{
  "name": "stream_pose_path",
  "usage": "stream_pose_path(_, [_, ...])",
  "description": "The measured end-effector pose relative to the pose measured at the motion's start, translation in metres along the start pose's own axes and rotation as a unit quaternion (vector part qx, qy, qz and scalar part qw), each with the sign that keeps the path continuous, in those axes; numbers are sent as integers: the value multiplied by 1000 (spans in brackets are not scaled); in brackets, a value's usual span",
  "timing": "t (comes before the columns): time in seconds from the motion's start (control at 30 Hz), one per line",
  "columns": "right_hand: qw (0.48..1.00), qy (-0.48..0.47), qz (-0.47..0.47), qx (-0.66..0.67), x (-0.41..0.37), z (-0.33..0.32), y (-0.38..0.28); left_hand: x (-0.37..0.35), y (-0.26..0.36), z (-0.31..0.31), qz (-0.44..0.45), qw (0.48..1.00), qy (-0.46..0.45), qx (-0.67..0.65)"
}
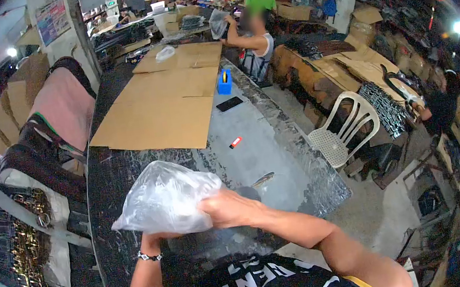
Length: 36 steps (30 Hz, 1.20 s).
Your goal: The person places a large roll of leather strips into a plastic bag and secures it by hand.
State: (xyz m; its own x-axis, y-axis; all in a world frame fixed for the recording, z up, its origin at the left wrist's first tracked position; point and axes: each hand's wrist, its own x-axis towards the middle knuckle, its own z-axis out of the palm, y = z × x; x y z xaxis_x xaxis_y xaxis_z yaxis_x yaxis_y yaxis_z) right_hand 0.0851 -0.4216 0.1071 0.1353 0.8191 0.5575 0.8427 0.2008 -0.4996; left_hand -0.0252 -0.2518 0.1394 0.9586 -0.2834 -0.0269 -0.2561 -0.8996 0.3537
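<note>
A clear, bulging plastic bag is held up above the near end of the dark table. My right hand is closed on the bag's right side, thumb and fingers pressed into the film. From below, my left hand meets the underside of the bag; its fingers are hidden by the plastic, and a beaded bracelet circles that wrist. What the bag contains, if anything, I cannot make out.
Flat cardboard sheets cover the table's middle. To their right lie a blue tape dispenser, a dark phone and a small red-and-white item. A white plastic chair stands at right. Beyond, a co-worker handles another clear bag.
</note>
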Motion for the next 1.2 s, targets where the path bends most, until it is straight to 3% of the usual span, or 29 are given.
stream_pose_path(0.03, [1000, -3, -1, 1, 7, -8, -14, 1, -1, -5, -4, 999, 12, -30])
stream_pose_path(0.1, [990, 122, 42, -51, 21, -31, -44, -2, 1, -8, -10, 995, 40, -90])
stream_pose_path(0.13, [990, 121, 42, -51, 28, -38, -44, -4, 1, -9, -12, 992, 51, -118])
stream_pose_path(0.2, [984, -77, -50, -153, 45, -52, -41, -25, 3, -5, -15, 982, 71, -172])
stream_pose_path(0.23, [984, -75, -50, -154, 50, -56, -43, -22, -1, -11, -15, 977, 80, -199])
stream_pose_path(0.3, [957, -32, -193, -215, 58, -63, -46, -24, 3, -11, -13, 963, 99, -251])
stream_pose_path(0.33, [957, -33, -193, -216, 62, -67, -45, -28, 6, -9, -14, 954, 109, -278])
stream_pose_path(0.4, [967, -58, -229, -91, 69, -72, -43, -25, 11, -12, -17, 935, 126, -332])
stream_pose_path(0.43, [967, -59, -229, -90, 68, -75, -43, -26, 5, -20, -19, 923, 135, -359])
stream_pose_path(0.5, [969, -242, -18, 54, 65, -84, -46, -25, 3, -28, -22, 898, 156, -412])
stream_pose_path(0.57, [975, -194, -23, 103, 63, -81, -52, -36, 1, -28, -31, 867, 176, -464])
stream_pose_path(0.63, [968, -114, 59, 217, 70, -81, -62, -25, 35, -21, -44, 836, 199, -510])
stream_pose_path(0.67, [910, -190, 258, 263, 68, -100, -84, -43, 27, -21, -49, 819, 213, -531])
stream_pose_path(0.7, [910, -193, 253, 266, 68, -100, -80, -48, 35, -15, -54, 802, 226, -551])
stream_pose_path(0.77, [880, -68, 289, 370, 69, -95, -69, -29, 32, -28, -64, 786, 237, -567])
stream_pose_path(0.8, [909, 3, 251, 334, 78, -97, -65, 16, 24, -41, 62, 876, 45, -477])
stream_pose_path(0.83, [930, 73, 210, 293, 90, -105, -59, 42, 18, -46, 184, 905, -148, -354])
stream_pose_path(0.9, [898, 110, 65, 421, 107, -140, -77, 43, 15, -44, 187, 914, -124, -338])
stream_pose_path(0.97, [880, 303, -53, 361, 111, -203, -94, 45, 9, -38, 192, 922, -94, -324])
stream_pose_path(1.03, [877, 407, -65, 249, 104, -226, -88, 48, -3, -31, 149, 910, -83, -377])
stream_pose_path(1.07, [946, 315, -50, 65, 93, -229, -64, 48, -6, -31, 150, 912, -65, -377])
stream_pose_path(1.1, [977, 189, -98, 12, 85, -212, -36, 51, -12, -28, 153, 913, -60, -374])
stream_pose_path(1.13, [993, 90, -2, 80, 74, -170, -45, 56, -19, -22, 174, 912, -41, -369])
stream_pose_path(1.17, [996, -22, 34, 80, 70, -145, -41, 61, -23, -20, 194, 910, -24, -366])
stream_pose_path(1.2, [987, -57, 9, 153, 68, -115, -33, 35, 11, -65, 127, 925, 68, -353])
